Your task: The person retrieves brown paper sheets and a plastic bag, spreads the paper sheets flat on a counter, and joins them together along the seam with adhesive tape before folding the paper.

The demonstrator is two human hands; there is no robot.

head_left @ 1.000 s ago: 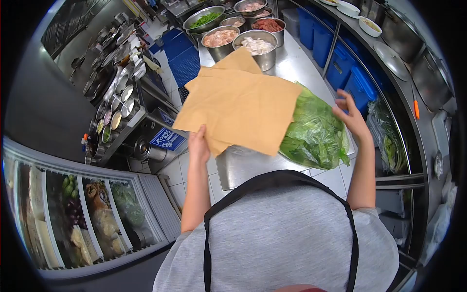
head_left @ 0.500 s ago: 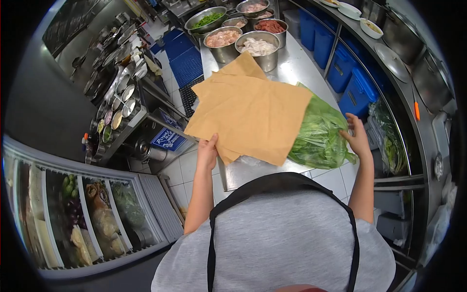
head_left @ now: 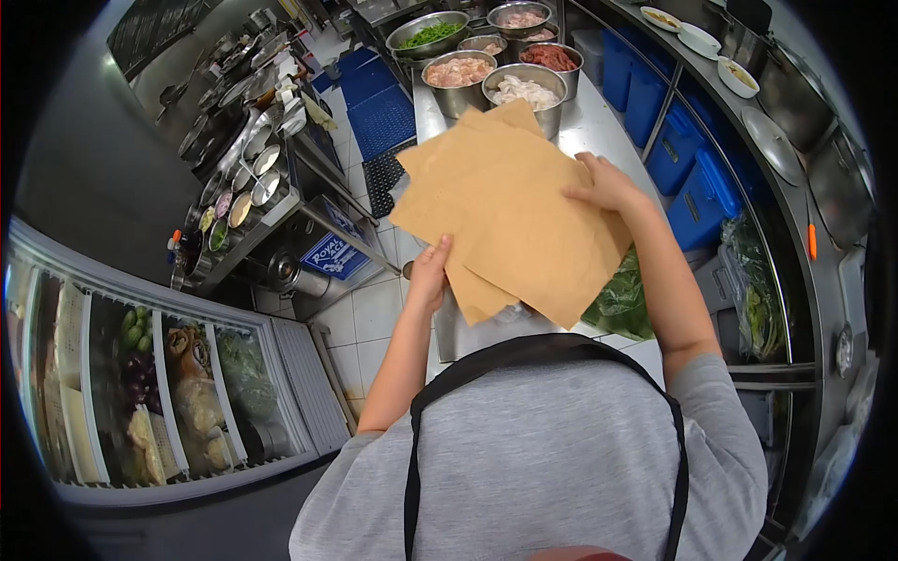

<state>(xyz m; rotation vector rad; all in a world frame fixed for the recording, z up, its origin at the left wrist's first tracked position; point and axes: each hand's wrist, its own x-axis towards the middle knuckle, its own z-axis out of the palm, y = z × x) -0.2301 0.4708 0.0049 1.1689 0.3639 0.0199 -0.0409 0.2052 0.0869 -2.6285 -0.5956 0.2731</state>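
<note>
Several thin tan sheets [head_left: 524, 215] lie fanned over one another above the steel table [head_left: 599, 131]. My left hand [head_left: 430, 273] pinches their lower left edge between thumb and fingers. My right hand [head_left: 606, 183] is on the upper right part of the top sheet, its fingers bent over the surface; whether it grips the sheet I cannot tell. Leafy greens in clear plastic [head_left: 621, 299] show below the right edge of the sheets, mostly covered by them and by my right forearm.
Steel bowls of raw meat [head_left: 458, 75] and a bowl of chopped greens [head_left: 428, 35] stand at the table's far end. Blue bins [head_left: 702, 201] sit under the right counter. A glass-topped fridge [head_left: 187, 393] is at lower left, below sauce containers [head_left: 240, 208].
My right hand has moved left and up from beside the greens onto the sheets. The top sheet is turned, the stack is more fanned, and more of the greens is covered.
</note>
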